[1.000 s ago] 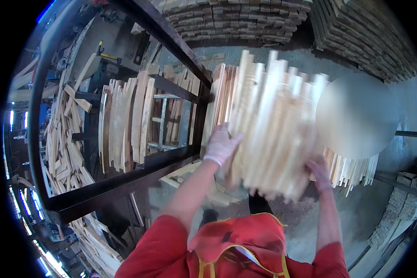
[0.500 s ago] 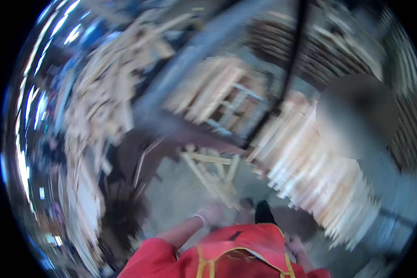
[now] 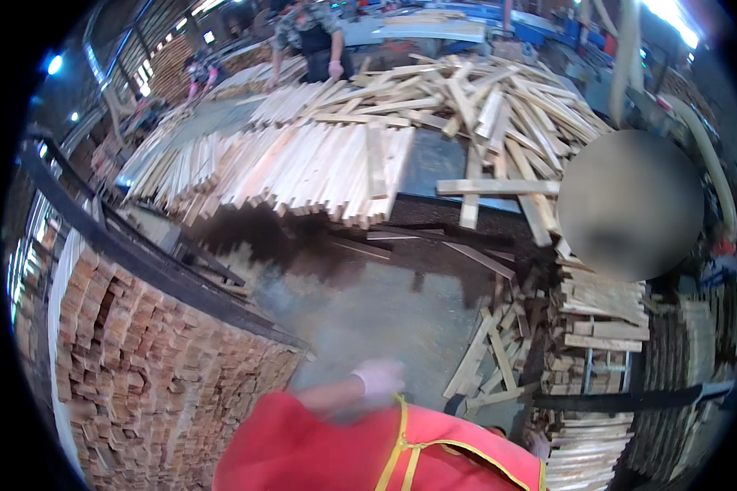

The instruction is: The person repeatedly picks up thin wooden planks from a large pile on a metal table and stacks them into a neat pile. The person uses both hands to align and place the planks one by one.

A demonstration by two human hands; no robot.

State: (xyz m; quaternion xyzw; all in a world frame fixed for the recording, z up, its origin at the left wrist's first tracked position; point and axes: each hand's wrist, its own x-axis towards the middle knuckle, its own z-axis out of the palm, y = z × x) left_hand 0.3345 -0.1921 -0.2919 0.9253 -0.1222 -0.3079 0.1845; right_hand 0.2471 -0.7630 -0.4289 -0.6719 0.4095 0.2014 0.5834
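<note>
My left hand, in a pale pink glove, hangs over the concrete floor just beyond my red apron. Motion smears its fingers, and nothing can be made out in it. At the apron's right side a small part of my right hand shows, its fingers hidden or blurred. It is nearest to a stack of light wooden strips. Ahead stands a long table covered by a row of wooden strips laid side by side. To their right lies a jumbled heap of wooden strips.
A tall stack of wood with its ends facing me stands at left beside a dark metal rail. Loose sticks lie on the floor at right, near another dark bar. Two people work beyond the table.
My view has swung round: the long table with strips and heap, formerly at the left, now lies ahead. My left hand remains low in front of the apron.
</note>
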